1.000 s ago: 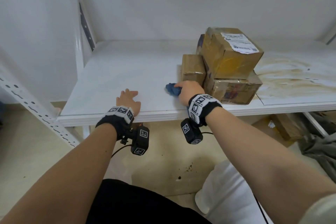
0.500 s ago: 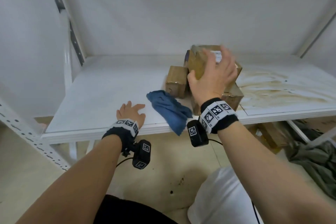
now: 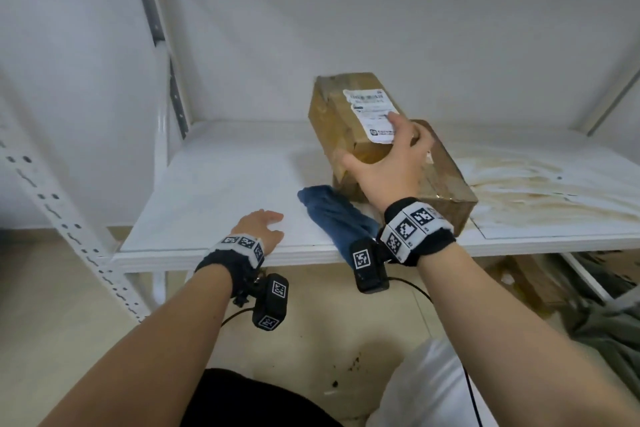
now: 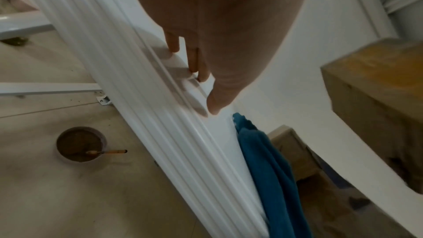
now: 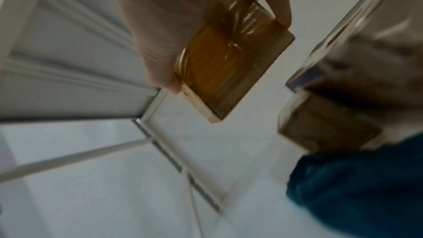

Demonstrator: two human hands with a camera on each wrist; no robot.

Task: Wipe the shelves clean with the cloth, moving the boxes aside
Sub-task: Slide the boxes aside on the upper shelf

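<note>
My right hand (image 3: 388,156) grips the top cardboard box (image 3: 346,114), the one with a white shipping label, and holds it lifted and tilted above the larger box (image 3: 446,184) on the white shelf (image 3: 221,191). In the right wrist view the thumb and fingers clamp the taped box (image 5: 224,64) from both sides. The blue cloth (image 3: 336,218) lies loose at the shelf's front edge, one end hanging over it. My left hand (image 3: 261,229) rests on the front edge left of the cloth (image 4: 267,169), fingers (image 4: 174,42) straight.
Brown stains (image 3: 540,184) cover the right part of the shelf. A perforated white upright (image 3: 62,215) stands at the left. Under the shelf lie more cardboard (image 3: 530,277) and grey fabric (image 3: 609,322). A round brown dish with a stick (image 4: 80,144) sits on the floor.
My right hand let go of the cloth, reached up to the top box and lifted it off the stack. The cloth now lies at the shelf edge. The left hand stayed put.
</note>
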